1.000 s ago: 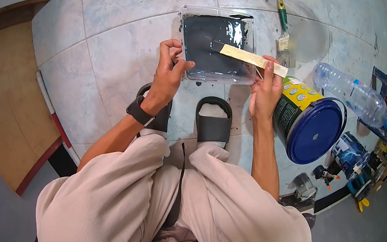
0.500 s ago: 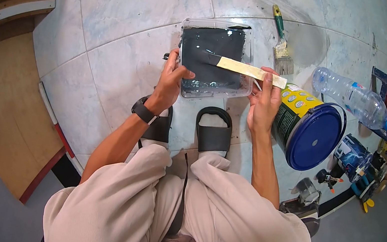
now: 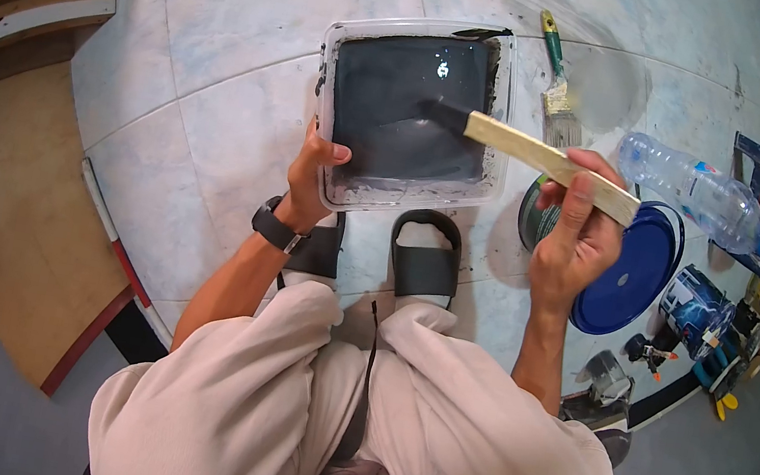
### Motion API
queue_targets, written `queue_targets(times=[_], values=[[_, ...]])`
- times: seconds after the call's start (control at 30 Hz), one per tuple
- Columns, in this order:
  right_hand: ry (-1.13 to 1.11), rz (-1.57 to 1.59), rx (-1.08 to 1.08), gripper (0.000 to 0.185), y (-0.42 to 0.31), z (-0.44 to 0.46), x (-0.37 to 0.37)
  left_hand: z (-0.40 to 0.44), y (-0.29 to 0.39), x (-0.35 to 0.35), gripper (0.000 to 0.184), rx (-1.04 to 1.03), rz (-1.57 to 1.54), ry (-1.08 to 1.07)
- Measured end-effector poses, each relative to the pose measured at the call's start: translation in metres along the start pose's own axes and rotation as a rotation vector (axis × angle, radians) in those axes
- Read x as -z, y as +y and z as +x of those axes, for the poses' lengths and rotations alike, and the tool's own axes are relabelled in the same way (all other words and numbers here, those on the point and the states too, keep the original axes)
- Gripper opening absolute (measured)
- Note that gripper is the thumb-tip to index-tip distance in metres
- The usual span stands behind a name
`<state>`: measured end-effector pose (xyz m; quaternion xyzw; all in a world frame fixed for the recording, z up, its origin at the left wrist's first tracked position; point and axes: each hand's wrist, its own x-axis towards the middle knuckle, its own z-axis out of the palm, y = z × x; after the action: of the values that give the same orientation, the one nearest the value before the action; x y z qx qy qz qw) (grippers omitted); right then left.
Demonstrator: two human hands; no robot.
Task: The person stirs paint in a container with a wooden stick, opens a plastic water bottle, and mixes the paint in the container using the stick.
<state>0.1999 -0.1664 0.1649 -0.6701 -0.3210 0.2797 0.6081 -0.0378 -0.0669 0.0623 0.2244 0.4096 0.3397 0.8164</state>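
Observation:
My left hand (image 3: 312,175) grips the left side of a clear plastic tub (image 3: 497,172), its thumb hooked over the rim. Dark grey, glossy paint (image 3: 404,82) fills the tub; smears coat its inner walls. Between the thumb and fingers of my right hand (image 3: 580,241) is a flat wooden stick (image 3: 523,147). The stick's far end is coated dark and reaches over the paint; whether its tip touches the surface I cannot tell. Partly behind my right hand lies a paint bucket with a blue lid (image 3: 628,272).
A used paintbrush (image 3: 556,81) and a clear plastic bottle (image 3: 690,192) lie on the tiled floor (image 3: 255,19). Tools and a blue patterned can (image 3: 695,305) stand at right. Wooden boards (image 3: 15,220) are at left. My sandalled feet (image 3: 426,260) are just below the tub.
The tub looks larger and nearer, as if lifted off the floor by my left hand. My right hand has moved right and away from the tub's edge, drawing the stick rightward with it.

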Motion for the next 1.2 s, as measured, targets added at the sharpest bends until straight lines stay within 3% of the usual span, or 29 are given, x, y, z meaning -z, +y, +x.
queue_targets(times=[0.07,0.23,0.37,0.63,0.8,0.87,1.0,1.2], values=[[0.013,-0.101,0.178,0.025,-0.009,0.007,-0.003,-0.004,0.004,-0.004,0.09,-0.026,0.012,0.029],[-0.043,-0.266,0.335,0.015,-0.001,0.019,-0.032,-0.01,0.002,-0.003,0.087,0.0,0.013,0.015],[-0.198,-0.195,0.253,0.014,0.002,-0.003,-0.045,-0.008,-0.007,0.005,0.084,0.015,-0.058,0.016],[-0.134,-0.218,0.052,0.019,-0.01,-0.012,-0.009,-0.009,0.0,0.005,0.087,0.015,-0.035,-0.081],[-0.036,-0.088,0.083,0.023,0.0,0.003,-0.038,-0.018,0.009,-0.009,0.088,0.006,-0.014,-0.074],[-0.127,0.009,0.078,0.021,0.004,0.004,-0.049,-0.021,0.011,-0.011,0.088,0.016,-0.01,-0.097],[-0.286,-0.119,0.059,0.022,-0.003,-0.006,-0.04,-0.021,0.014,-0.001,0.088,0.094,0.033,-0.094],[-0.124,-0.159,0.071,0.022,-0.02,0.004,-0.034,-0.022,0.014,-0.007,0.086,-0.004,0.006,-0.175]])
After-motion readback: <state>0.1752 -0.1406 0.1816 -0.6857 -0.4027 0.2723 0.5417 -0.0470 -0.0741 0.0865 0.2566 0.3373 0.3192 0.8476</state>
